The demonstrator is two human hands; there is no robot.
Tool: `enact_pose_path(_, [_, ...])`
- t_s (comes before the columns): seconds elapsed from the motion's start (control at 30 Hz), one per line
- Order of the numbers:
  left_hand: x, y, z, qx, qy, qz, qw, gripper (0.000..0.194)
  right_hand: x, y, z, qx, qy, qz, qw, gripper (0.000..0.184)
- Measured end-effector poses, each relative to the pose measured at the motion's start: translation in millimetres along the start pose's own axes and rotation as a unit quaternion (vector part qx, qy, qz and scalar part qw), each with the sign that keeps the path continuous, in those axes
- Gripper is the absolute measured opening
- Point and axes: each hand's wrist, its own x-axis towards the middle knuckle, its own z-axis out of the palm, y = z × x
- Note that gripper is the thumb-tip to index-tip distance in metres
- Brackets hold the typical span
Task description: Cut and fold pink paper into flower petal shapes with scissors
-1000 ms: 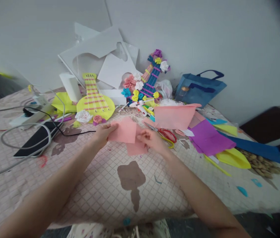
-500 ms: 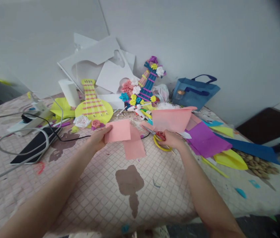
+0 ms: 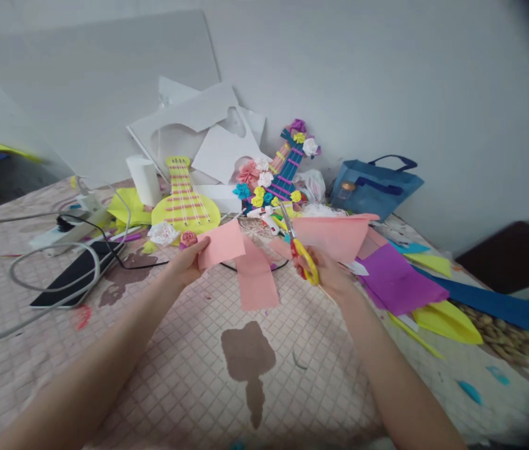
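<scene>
My left hand (image 3: 192, 261) pinches a small pink paper piece (image 3: 223, 242) by its left edge, holding it above the table. Under and to the right of it a longer pink strip (image 3: 257, 281) lies on the cloth. My right hand (image 3: 321, 272) grips scissors (image 3: 301, 247) with red and yellow handles; the blades point up and away and look closed. Just beyond that hand is a large folded pink sheet (image 3: 330, 234). A yellow paper guitar (image 3: 187, 209) with white strings leans behind my left hand, a pink paper rose (image 3: 188, 239) and a white paper flower (image 3: 163, 233) before it.
A blue guitar with paper flowers (image 3: 287, 169) stands at the back, near a glue gun (image 3: 267, 219). Purple paper (image 3: 396, 281), a blue bag (image 3: 377, 187) and peanuts (image 3: 503, 337) are on the right. A power strip (image 3: 70, 230), cables and a dark tablet-like slab (image 3: 79, 275) lie left.
My right hand has lifted the scissors off the table and turned their blades upward. The pink piece in my left hand has tilted slightly. The whole view has shifted a little.
</scene>
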Motion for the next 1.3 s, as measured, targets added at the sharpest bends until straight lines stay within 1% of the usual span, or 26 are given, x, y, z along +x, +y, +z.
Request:
enact_pose_path(0.07, [-1.1,3.0,0.0,-0.006,0.008,0.022,1.0,0.012,-1.1,6.7,27.0,0.112,-0.056,-0.022,0.992,0.041])
enact_pose_path(0.1, [-1.4,4.5,-0.2,-0.008,0.012,0.033,0.999,0.012,-2.4,11.5,40.3,0.164,-0.072,-0.026,0.983,0.044])
enact_pose_path(0.17, [-1.5,6.9,-1.0,-0.014,0.018,0.043,0.999,0.013,-6.8,21.5,64.8,0.194,-0.102,-0.022,0.975,0.055])
enact_pose_path(0.2, [-1.3,7.9,-1.4,-0.018,0.021,0.046,0.999,0.013,-9.9,25.6,75.6,0.232,-0.126,-0.013,0.964,0.06])
enact_pose_path(0.23, [-1.0,8.6,-1.7,-0.021,0.023,0.047,0.998,0.012,-13.7,28.7,85.3,0.242,-0.151,-0.003,0.958,0.066])
enact_pose_path(0.27, [-0.7,9.3,-2.0,-0.024,0.025,0.049,0.998,0.012,-17.9,30.4,93.8,0.253,-0.18,0.008,0.95,0.071])
enact_pose_path(0.33, [-0.1,10.1,-2.5,-0.029,0.028,0.051,0.998,0.011,-26.7,30.8,107.4,0.294,-0.25,0.045,0.921,0.075])
enact_pose_path(0.4, [-0.1,10.8,-2.7,-0.032,0.03,0.051,0.998,0.01,-34.2,29.4,116.7,0.327,-0.292,0.072,0.896,0.075])
enact_pose_path(0.43, [-0.3,11.1,-2.7,-0.034,0.03,0.052,0.998,0.011,-36.9,28.9,119.9,0.339,-0.301,0.08,0.888,0.074])
enact_pose_path(0.53, [-1.3,11.9,-2.5,-0.038,0.032,0.056,0.997,0.013,-40.8,29.2,125.0,0.362,-0.315,0.094,0.872,0.074])
enact_pose_path(0.6, [-1.7,12.3,-2.5,-0.042,0.033,0.059,0.997,0.013,-41.1,30.0,125.7,0.367,-0.318,0.099,0.869,0.074])
enact_pose_path(0.73, [0.7,12.7,-4.3,-0.049,0.037,0.061,0.996,0.011,-40.9,28.6,125.5,0.362,-0.307,0.101,0.874,0.073])
enact_pose_path(0.97, [6.4,13.0,-9.1,-0.06,0.041,0.068,0.995,0.008,-42.2,26.4,125.6,0.349,-0.304,0.092,0.882,0.076])
enact_pose_path(1.17, [6.3,12.9,-9.0,-0.065,0.045,0.075,0.994,0.01,-41.5,28.6,124.0,0.36,-0.313,0.106,0.872,0.073])
enact_pose_path(1.3, [4.8,12.3,-7.6,-0.061,0.041,0.074,0.995,0.009,-41.0,29.6,124.1,0.361,-0.31,0.106,0.873,0.073])
